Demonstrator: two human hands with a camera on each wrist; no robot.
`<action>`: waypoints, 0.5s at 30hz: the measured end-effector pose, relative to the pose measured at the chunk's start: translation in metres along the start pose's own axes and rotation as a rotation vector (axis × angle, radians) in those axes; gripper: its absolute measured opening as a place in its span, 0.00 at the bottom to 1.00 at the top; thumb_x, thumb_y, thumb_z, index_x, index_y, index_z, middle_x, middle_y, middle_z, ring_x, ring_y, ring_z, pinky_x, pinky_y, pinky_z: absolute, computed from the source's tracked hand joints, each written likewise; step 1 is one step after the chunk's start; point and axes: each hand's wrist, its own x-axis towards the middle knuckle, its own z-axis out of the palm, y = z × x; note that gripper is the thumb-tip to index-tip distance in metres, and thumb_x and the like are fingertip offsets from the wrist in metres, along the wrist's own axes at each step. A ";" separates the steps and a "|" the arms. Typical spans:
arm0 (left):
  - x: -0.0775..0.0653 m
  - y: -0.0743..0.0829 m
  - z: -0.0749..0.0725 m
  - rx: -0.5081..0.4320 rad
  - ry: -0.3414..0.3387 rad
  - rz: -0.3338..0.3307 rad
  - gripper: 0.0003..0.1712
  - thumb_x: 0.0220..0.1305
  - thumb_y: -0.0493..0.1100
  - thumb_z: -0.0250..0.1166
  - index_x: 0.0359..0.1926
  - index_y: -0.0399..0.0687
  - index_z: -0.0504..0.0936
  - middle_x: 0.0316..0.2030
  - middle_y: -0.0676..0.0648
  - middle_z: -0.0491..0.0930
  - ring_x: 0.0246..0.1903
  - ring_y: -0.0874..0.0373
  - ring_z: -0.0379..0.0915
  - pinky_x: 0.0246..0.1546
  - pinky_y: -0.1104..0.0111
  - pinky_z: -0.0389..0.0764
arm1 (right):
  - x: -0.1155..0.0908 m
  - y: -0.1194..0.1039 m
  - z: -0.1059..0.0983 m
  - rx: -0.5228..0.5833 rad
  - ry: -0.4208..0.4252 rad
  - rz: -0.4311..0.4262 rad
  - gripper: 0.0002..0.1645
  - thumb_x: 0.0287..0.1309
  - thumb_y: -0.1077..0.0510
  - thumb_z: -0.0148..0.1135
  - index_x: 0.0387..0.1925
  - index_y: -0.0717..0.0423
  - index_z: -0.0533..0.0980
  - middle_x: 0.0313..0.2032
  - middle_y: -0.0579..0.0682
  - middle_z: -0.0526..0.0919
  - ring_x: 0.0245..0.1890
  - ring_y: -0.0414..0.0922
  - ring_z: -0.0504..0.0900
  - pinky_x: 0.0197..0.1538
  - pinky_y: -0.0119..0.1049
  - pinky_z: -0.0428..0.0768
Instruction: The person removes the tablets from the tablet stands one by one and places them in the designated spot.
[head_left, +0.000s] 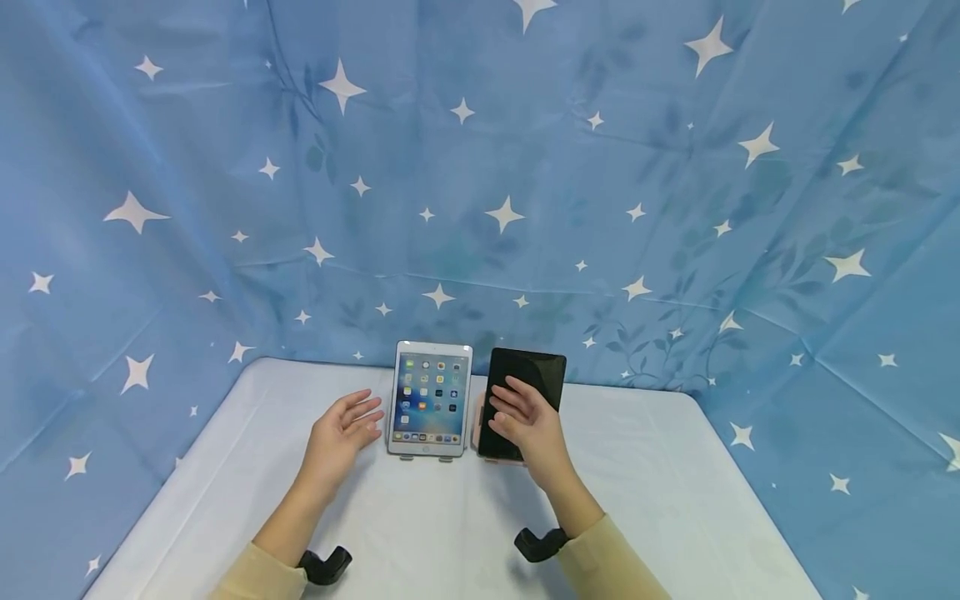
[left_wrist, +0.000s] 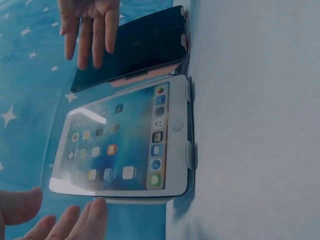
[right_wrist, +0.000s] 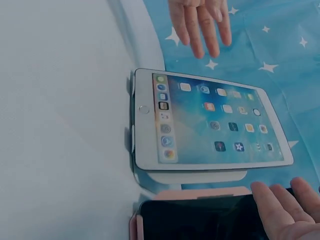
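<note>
Two tablets lean side by side at the far edge of a white surface (head_left: 450,533), before a blue starry curtain (head_left: 450,167). The white tablet (head_left: 429,400), its screen lit with app icons, is at 12 o'clock from the wearer; the black tablet (head_left: 543,375), screen dark, is at its 3 o'clock. The left hand (head_left: 333,442) is just off the white tablet toward 9 o'clock, fingers loosely spread and holding nothing. The right hand (head_left: 532,429) is in front of the black tablet, wrist toward 5 o'clock, fingers relaxed and gripping nothing; whether they touch the glass I cannot tell. Both tablets look stiff, thin and fairly light, with slick, breakable glass, so the long edges at 3 and 9 o'clock seem the safest hold, clear of the screen. From the head, the supports are mostly hidden; the right wrist view reveals a white stand (right_wrist: 200,176) behind the lit tablet and a pink stand (right_wrist: 200,192) behind the dark one. The left wrist view adds glare across the lit screen and two small lips (left_wrist: 189,155) under its lower edge.
</note>
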 end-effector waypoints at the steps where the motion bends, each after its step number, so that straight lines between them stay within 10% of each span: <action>1: 0.001 -0.001 -0.001 -0.016 -0.004 -0.005 0.32 0.80 0.29 0.56 0.80 0.40 0.64 0.76 0.33 0.71 0.74 0.38 0.72 0.59 0.72 0.87 | 0.001 0.000 0.001 0.020 -0.001 0.010 0.38 0.74 0.71 0.60 0.80 0.56 0.63 0.75 0.62 0.74 0.76 0.60 0.74 0.64 0.43 0.87; 15: 0.022 -0.001 -0.012 -0.047 -0.030 -0.035 0.34 0.80 0.30 0.57 0.82 0.43 0.62 0.76 0.35 0.72 0.75 0.41 0.72 0.59 0.72 0.86 | 0.028 0.002 0.017 -0.008 -0.082 0.000 0.40 0.73 0.69 0.64 0.81 0.56 0.63 0.78 0.65 0.69 0.78 0.61 0.72 0.68 0.48 0.84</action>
